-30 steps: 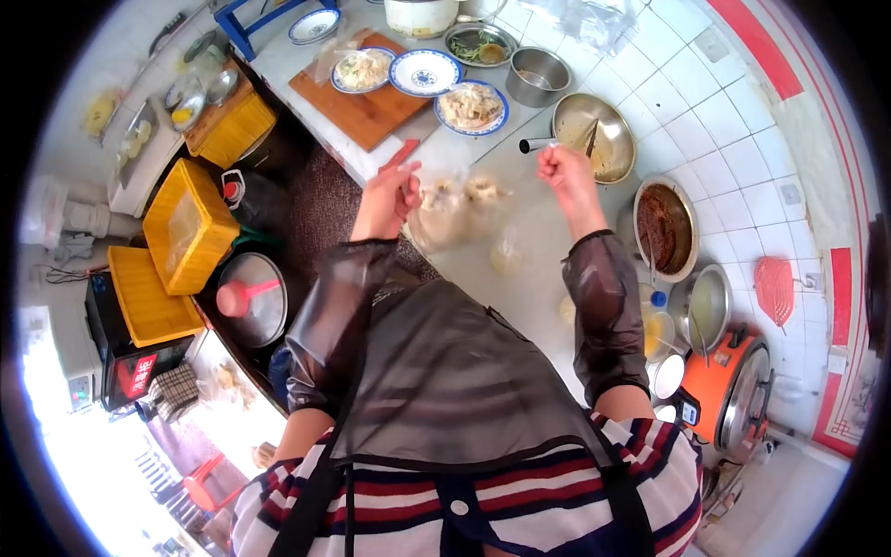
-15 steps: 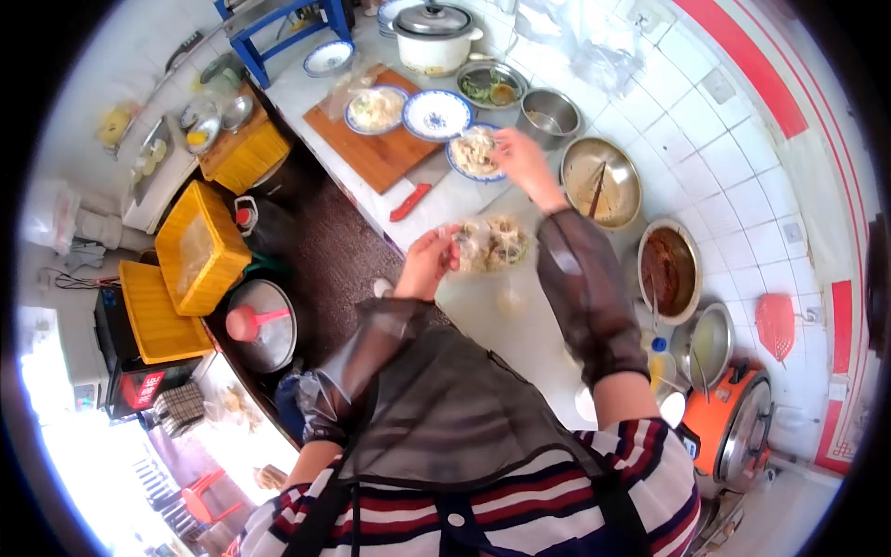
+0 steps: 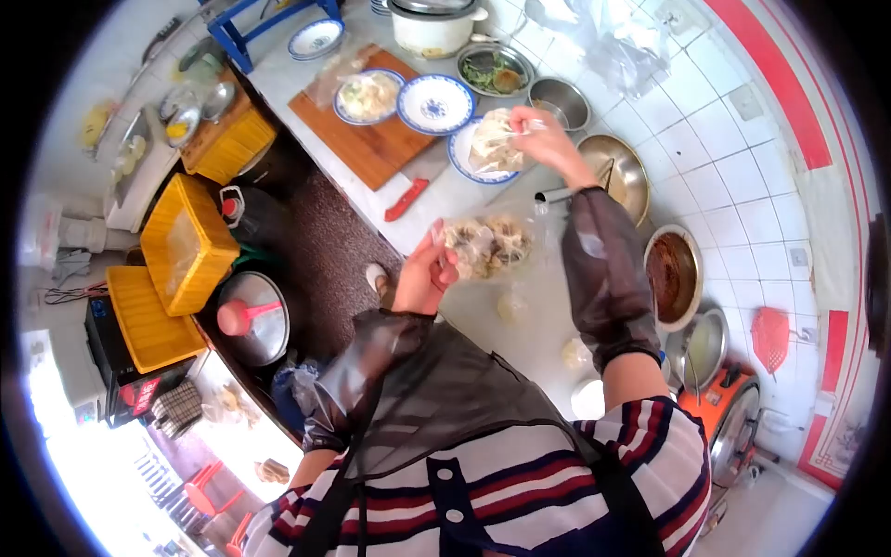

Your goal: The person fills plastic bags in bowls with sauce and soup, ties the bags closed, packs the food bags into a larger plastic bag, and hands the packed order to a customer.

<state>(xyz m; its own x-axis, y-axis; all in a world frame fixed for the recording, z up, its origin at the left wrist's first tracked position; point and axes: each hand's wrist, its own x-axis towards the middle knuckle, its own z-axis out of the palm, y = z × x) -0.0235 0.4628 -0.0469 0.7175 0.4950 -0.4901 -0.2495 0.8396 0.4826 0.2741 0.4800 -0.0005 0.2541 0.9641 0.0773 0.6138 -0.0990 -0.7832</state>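
Note:
My left hand [image 3: 427,271] is closed on the edge of a clear plastic bag [image 3: 490,249] of pale food pieces with dark bits, over the pale counter. Further forward, my right hand [image 3: 548,141] has its fingers closed on a wrinkled clump of pale food [image 3: 495,139]. The clump hangs over a blue-rimmed plate [image 3: 461,160] and covers much of it; its exact kind is unclear. An unoccupied blue-patterned plate [image 3: 436,104] lies just left of that, beside another plate of pale food [image 3: 368,96].
A wooden cutting board [image 3: 367,148] lies under the plates, with a red-handled knife [image 3: 406,199] near the counter edge. Along the tiled wall stand metal bowls [image 3: 561,100], a bowl of dark red sauce [image 3: 673,277] and a white cooker [image 3: 432,32]. Yellow crates [image 3: 188,243] stand left.
My right hand has lifted the pale food clump from the plate and moved slightly right. My left hand stays on the bag. The whole view has shifted a little.

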